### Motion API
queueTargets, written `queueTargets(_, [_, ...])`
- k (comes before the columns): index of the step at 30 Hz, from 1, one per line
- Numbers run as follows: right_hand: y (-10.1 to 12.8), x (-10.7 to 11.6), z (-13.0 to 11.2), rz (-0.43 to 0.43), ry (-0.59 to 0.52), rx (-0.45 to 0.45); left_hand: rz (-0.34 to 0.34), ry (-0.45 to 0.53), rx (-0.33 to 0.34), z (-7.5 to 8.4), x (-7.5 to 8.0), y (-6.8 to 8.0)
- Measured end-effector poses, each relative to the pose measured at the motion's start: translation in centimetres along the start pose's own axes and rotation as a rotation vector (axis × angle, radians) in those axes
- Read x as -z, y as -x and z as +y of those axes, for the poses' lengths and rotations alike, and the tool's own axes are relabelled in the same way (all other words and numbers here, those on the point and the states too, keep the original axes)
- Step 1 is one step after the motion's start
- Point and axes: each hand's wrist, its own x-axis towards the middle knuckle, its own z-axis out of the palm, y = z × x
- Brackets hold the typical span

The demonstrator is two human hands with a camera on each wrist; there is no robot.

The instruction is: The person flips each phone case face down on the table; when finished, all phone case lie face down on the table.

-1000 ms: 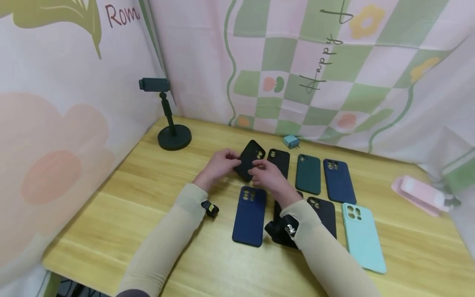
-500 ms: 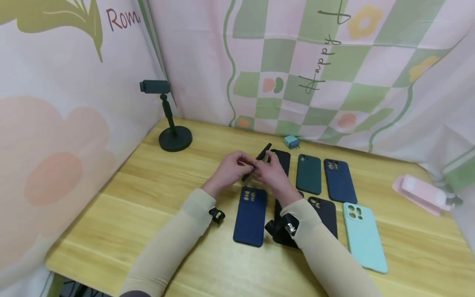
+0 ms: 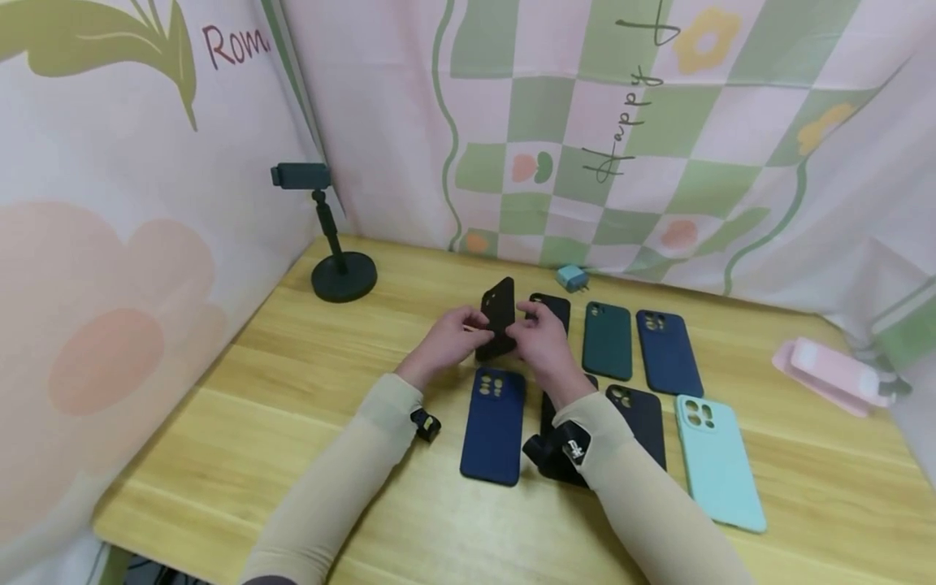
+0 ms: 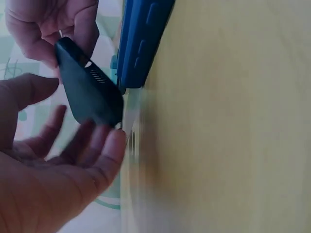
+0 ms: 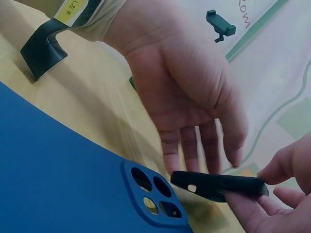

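Note:
A black phone case is held tilted up on edge over the far middle of the table in the head view. My right hand pinches it between thumb and fingers at its right side. My left hand is at its left side; in the left wrist view its thumb stands apart from the case and the fingers are loosely bent at the lower end. The right wrist view shows the left fingers extended toward the case's end. A dark blue phone case lies flat just in front of both hands.
More cases lie to the right: black, dark green, blue, black and mint. One is partly under my right forearm. Behind stand a charger plug and a phone stand. A pink object is far right.
The black case has turned from showing its camera holes, through edge-on, to a different face. My left hand moved right toward it and its fingers have loosened. The other cases stay put.

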Motion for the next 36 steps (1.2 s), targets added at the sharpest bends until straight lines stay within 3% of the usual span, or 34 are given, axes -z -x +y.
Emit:
queueTargets(5, [0.1, 0.0, -0.2, 0.028, 0.008, -0.004, -0.004, 0.111, 0.096, -0.3, 0.3, -0.2])
queueTargets(10, [0.1, 0.0, 0.0, 0.018, 0.034, -0.003, -0.02, 0.22, 0.137, -0.5, 0.6, -0.3])
queueTargets(19, [0.4, 0.4, -0.4, -0.135, 0.086, -0.085, 0.011, 0.316, 0.185, -0.8, 1.2, -0.7])
queueTargets(30, [1.1, 1.2, -0.8, -0.142, 0.117, -0.064, -0.034, 0.21, 0.185, -0.9, 0.8, -1.2])
queueTargets(36, [1.4, 1.8, -1.4, -0.156, 0.184, -0.032, -0.049, 0.126, 0.166, -1.0, 1.8, -1.0])
